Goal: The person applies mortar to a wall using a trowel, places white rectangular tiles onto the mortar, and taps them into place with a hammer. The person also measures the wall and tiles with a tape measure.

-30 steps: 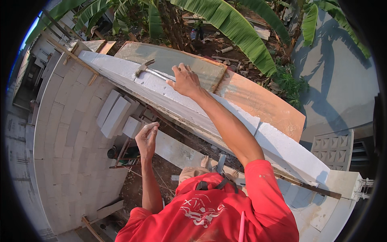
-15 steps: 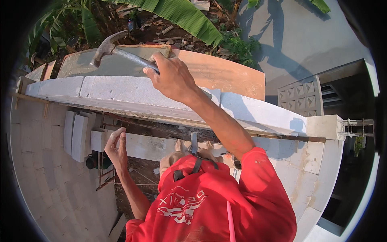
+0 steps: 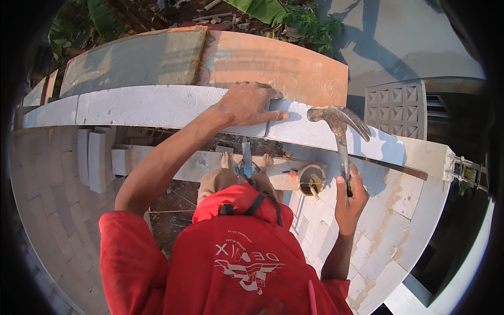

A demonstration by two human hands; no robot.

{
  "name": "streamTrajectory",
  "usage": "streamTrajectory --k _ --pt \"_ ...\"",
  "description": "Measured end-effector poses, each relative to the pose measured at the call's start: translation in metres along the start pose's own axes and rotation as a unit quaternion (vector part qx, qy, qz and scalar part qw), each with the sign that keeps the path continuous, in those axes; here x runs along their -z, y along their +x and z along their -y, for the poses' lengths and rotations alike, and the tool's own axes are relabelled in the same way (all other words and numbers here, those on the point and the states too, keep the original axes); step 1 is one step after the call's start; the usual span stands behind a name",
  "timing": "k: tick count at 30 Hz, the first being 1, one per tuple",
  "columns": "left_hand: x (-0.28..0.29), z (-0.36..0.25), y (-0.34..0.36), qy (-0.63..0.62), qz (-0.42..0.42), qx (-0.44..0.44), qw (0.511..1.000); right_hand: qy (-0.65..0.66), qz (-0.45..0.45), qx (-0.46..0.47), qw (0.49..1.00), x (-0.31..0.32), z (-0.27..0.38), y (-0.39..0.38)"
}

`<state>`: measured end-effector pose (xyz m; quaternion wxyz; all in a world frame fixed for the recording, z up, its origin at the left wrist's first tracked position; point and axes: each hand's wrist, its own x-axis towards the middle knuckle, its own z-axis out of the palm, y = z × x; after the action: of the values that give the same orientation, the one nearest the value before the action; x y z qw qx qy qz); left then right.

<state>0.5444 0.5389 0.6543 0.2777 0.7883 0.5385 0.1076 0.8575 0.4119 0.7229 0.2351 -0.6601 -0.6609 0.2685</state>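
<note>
My left hand (image 3: 249, 102) lies flat, fingers spread, on top of the long course of white blocks (image 3: 152, 105) that crowns the wall. My right hand (image 3: 349, 202) grips the lower end of a claw hammer's handle. The hammer (image 3: 338, 126) stands upright with its rusty head at the level of the wall top, just right of my left hand. My red shirt fills the lower middle of the view.
Below the wall my bare feet (image 3: 247, 160) stand on a pale plank, with a small mortar bucket (image 3: 311, 178) next to them. Loose white blocks (image 3: 97, 157) are stacked at left. A grey and orange board (image 3: 273, 58) lies beyond the wall, a patterned vent block (image 3: 399, 107) at right.
My right hand has brought the hammer down from the wall top to the right side. My left hand has risen from below and now rests on the top blocks. The view has turned right.
</note>
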Motion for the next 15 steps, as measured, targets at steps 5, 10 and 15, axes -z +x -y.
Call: streamTrajectory --k 5,10,15 --pt "-0.009 0.001 0.006 0.024 0.014 0.038 0.999 -0.044 0.037 0.083 0.995 -0.012 -0.009 0.001" --pt "-0.012 0.004 0.010 0.017 0.007 0.034 0.999 -0.061 -0.021 0.180 0.982 -0.007 -0.011 0.000" --pt "-0.013 0.004 0.009 0.009 0.003 0.040 0.999 -0.085 0.021 0.153 0.984 -0.009 -0.021 0.000"
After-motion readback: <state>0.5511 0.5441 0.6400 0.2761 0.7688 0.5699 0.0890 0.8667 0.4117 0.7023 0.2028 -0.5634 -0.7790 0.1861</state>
